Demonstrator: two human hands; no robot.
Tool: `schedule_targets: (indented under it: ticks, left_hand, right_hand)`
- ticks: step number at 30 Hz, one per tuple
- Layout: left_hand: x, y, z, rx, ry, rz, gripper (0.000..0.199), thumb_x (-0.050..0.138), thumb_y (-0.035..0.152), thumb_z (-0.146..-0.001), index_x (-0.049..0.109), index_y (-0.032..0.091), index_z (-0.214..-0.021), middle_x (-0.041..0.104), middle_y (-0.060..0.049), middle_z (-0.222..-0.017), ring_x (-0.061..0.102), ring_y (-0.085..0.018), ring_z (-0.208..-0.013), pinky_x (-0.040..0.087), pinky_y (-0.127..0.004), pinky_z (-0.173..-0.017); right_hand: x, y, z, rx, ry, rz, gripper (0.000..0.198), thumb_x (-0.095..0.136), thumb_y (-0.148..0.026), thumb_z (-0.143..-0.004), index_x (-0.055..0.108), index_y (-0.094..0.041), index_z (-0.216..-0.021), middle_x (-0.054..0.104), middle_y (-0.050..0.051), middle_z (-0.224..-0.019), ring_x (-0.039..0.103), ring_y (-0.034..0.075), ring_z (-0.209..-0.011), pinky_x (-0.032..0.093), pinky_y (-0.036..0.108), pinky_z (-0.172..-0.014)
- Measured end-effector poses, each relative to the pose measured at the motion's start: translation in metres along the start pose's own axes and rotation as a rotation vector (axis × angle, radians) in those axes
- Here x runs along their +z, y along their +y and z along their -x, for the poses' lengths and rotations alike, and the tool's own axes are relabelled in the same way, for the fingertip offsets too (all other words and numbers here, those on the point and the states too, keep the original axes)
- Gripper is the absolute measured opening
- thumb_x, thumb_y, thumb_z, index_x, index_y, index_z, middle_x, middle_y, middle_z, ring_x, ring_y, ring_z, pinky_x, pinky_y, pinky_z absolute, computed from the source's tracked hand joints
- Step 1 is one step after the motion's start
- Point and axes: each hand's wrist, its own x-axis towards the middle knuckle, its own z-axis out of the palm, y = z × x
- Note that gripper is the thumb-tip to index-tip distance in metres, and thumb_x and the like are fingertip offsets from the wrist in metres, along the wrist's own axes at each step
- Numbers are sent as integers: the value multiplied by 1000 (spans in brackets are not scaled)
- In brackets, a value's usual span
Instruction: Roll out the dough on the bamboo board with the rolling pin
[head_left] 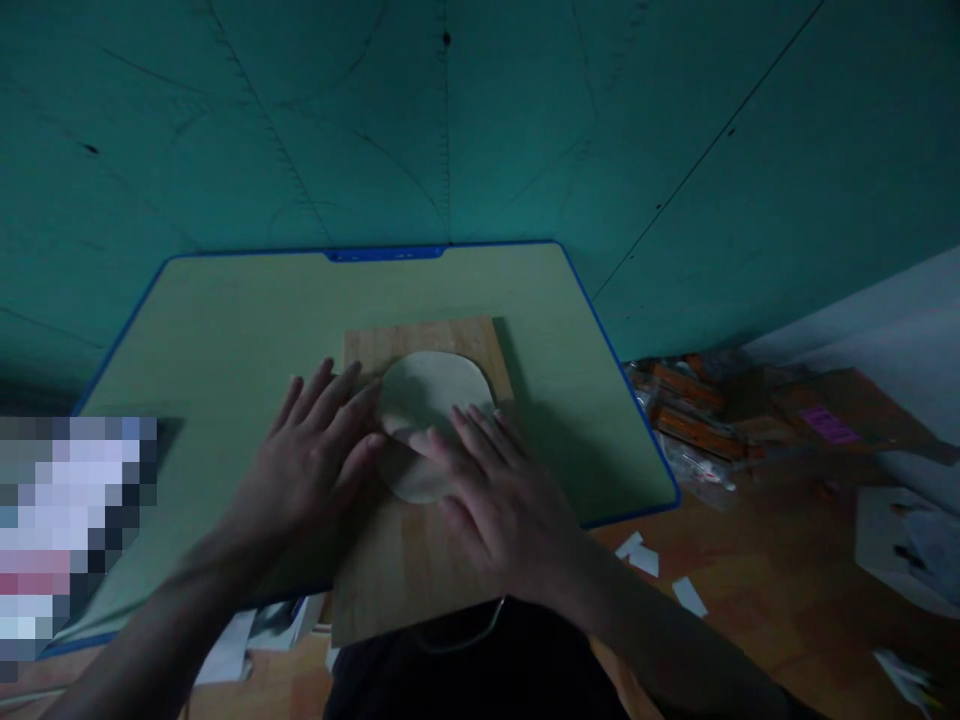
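A pale, flat round sheet that looks like rolled dough (435, 385) lies on a wooden board (409, 575). My left hand (311, 450) is palm down with fingers stretched out, its thumb and fingertips by the sheet's left edge. Flat over the sheet's right side, my right hand (506, 490) has its fingers extended. A narrow pale band crosses the sheet between the two hands; whether it is a fold or a thin stick, I cannot tell. What lies under my palms is hidden.
The board rests on a light table (240, 310) with a blue rim, against a green wall (450, 130). A blurred-out object (67, 520) is at the left. Packets (686, 410) and a cardboard box (855, 410) lie right of the table; paper scraps (688, 597) litter the floor.
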Motion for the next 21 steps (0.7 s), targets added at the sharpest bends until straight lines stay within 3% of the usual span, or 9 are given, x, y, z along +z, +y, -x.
schedule_targets:
  ticks: [3, 6, 10, 13, 15, 17, 21]
  left_hand:
    - [7, 7, -43, -14, -27, -39, 51, 31, 41, -104, 54, 20, -144, 50, -11, -154, 30, -36, -150, 25, -60, -120]
    - [13, 26, -90, -86, -9, -83, 50, 30, 41, -104, 67, 19, -130, 59, -13, -144, 43, -37, -143, 24, -63, -119]
    - [19, 46, -122, -215, 40, -78, 49, 34, 40, -102, 67, 15, -128, 61, -18, -141, 49, -39, -138, 26, -66, -117]
    - [21, 44, -113, -199, 35, -57, 46, 37, 35, -99, 66, 17, -130, 56, -15, -146, 42, -40, -142, 26, -66, -117]
    - [20, 36, -95, -164, 18, -36, 47, 36, 33, -98, 66, 16, -130, 53, -14, -150, 37, -39, -146, 27, -64, -118]
    - [17, 28, -73, -142, 13, 0, 50, 31, 34, -99, 64, 14, -132, 50, -15, -152, 32, -39, -149, 27, -62, -118]
    - [9, 12, -32, -81, 46, 28, 52, 25, 36, -104, 61, 15, -135, 48, -16, -154, 27, -39, -151, 24, -63, -120]
  right_hand:
    - [-2, 47, -16, 73, 47, 49, 51, 34, -30, -106, 41, -6, -150, 42, 22, -157, 32, 32, -150, 28, 56, -122]
    - [-5, 92, -33, 66, 31, 147, 43, 38, -32, -105, 58, -10, -136, 48, 20, -153, 33, 37, -149, 28, 62, -120]
    - [-2, 113, -37, -12, -7, 246, 32, 46, -33, -101, 69, -16, -115, 49, 17, -153, 28, 45, -148, 26, 73, -115]
    - [7, 95, -29, 34, 17, 169, 36, 39, -32, -104, 62, -22, -130, 46, 12, -157, 25, 39, -151, 26, 71, -116]
    - [10, 71, -23, 63, 30, 69, 45, 35, -34, -106, 47, -23, -147, 40, 11, -161, 22, 33, -153, 27, 65, -119]
    - [9, 42, -19, 69, 20, 1, 54, 35, -38, -106, 33, -17, -155, 32, 16, -164, 21, 31, -154, 28, 60, -121]
    - [7, -9, -12, 26, 3, 39, 59, 46, -37, -103, 36, -8, -154, 31, 25, -162, 23, 36, -153, 27, 57, -122]
